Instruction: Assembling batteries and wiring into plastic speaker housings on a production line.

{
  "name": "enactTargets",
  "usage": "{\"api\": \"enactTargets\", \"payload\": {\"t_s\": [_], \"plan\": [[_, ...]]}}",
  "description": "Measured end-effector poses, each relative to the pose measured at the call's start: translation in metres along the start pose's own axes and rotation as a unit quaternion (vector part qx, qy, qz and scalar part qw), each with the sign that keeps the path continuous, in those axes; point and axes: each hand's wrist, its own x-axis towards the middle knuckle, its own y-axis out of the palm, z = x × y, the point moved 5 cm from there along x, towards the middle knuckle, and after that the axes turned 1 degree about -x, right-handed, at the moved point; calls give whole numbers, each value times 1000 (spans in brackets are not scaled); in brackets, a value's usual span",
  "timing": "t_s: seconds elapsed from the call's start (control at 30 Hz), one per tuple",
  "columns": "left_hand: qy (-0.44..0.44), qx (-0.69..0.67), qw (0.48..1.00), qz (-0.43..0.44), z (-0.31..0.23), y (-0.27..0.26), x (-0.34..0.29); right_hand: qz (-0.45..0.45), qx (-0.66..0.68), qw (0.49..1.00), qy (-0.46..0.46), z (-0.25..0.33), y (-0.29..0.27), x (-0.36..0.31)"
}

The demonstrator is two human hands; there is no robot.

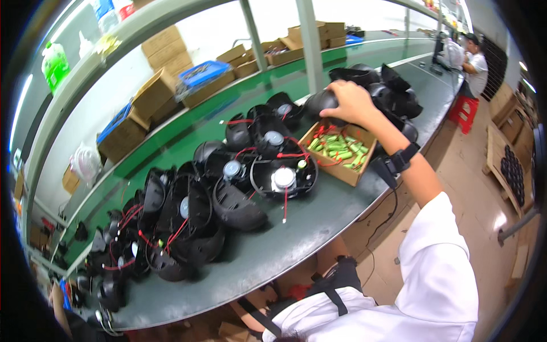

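My right hand (352,102) reaches across the bench, fingers and thumb curled on a smooth black dome-shaped shell (321,105). A black strap with a small device (396,163) circles that wrist. Just below the hand, an open cardboard box (354,175) holds green cylindrical battery cells (339,149) with red wires. Left of the box sits an open black shell (261,183) with a round silver speaker-like part (283,178) and a red lead (285,206) hanging from it. My left hand does not show.
Many black shells with red wires (185,228) line the green bench (319,228) leftward; more shells (393,97) pile beyond my hand. Cardboard boxes and a blue tray (206,73) stand along the back behind a metal post (309,45). Another person (476,65) sits far right; another's hand (56,299) shows lower left.
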Motion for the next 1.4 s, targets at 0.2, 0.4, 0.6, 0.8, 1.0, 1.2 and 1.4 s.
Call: {"api": "enactTargets", "payload": {"t_s": [0.2, 0.4, 0.6, 0.8, 1.0, 1.2, 1.4], "plan": [[-193, 29, 909, 369, 28, -23, -86, -32, 319, 919, -229, 100, -38, -56], [-411, -55, 776, 474, 45, -3, -138, -48, 161, 962, -216, 170, -24, -119], [-486, -57, 721, 490, 33, 1, -173, 52, 129, 964, -226, 197, 2, -102], [-605, -55, 676, 418, 41, -7, -179, 60, 146, 965, -208, 190, 8, -106], [-814, -180, 466, 298, 41, -7, -206, 111, 511, 843, -122, 135, -2, -119], [-892, -395, 213, 57, 16, 57, -205, 119, 546, 795, -237, 138, -17, -161], [-815, -387, 383, 199, 9, 67, -197, 130, 504, 778, -353, 190, -44, -205]]}}
